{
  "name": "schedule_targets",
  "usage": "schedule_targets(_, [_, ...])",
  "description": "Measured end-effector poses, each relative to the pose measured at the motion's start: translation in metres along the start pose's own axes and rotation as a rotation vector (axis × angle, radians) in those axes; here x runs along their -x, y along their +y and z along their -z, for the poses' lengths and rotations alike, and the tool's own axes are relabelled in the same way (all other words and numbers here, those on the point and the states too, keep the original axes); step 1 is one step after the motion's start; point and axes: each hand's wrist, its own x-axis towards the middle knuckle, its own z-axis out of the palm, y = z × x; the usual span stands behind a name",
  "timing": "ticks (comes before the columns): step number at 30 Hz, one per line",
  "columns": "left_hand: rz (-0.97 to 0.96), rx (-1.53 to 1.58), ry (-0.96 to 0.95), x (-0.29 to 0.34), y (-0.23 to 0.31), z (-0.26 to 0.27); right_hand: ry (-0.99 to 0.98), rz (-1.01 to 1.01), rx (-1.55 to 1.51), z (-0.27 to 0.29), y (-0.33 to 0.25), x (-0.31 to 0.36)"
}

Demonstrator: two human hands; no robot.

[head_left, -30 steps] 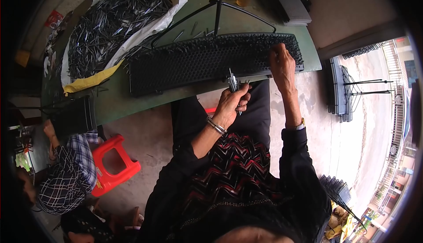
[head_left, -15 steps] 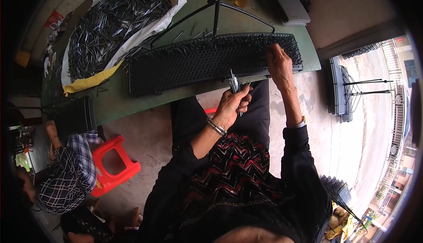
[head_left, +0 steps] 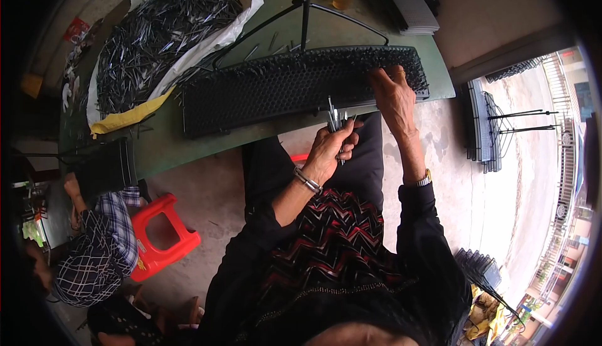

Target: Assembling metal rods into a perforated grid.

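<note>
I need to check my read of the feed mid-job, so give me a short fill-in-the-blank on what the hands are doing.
1. The left hand holds a bunch of thin metal ____.
2. The right hand rests on the long black ____ panel.
3. The panel lies on a ____ table.
4. The stool beside the table is ____.

Missing words: pins; mesh; green; red

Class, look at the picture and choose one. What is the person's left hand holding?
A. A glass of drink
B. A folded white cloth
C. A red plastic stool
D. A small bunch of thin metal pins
D. The left hand is closed round a small bunch of thin metal pins that stick up from the fist, just in front of the long black perforated panel on the green table.
</note>
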Motion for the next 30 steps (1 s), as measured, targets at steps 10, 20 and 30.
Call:
schedule_targets(10, [0.069,-0.068,-0.131,0.008,0.006,-0.005,-0.343,-0.143,-0.423,0.016,-0.001,0.023])
schedule_targets(20, [0.061,-0.195,-0.129,0.007,0.003,-0.005,-0.603,-0.307,-0.888,0.030,-0.001,0.040])
schedule_targets(30, [0.066,-0.235,-0.141,-0.004,0.010,-0.001,-0.050,-0.408,-0.620,0.031,-0.008,0.029])
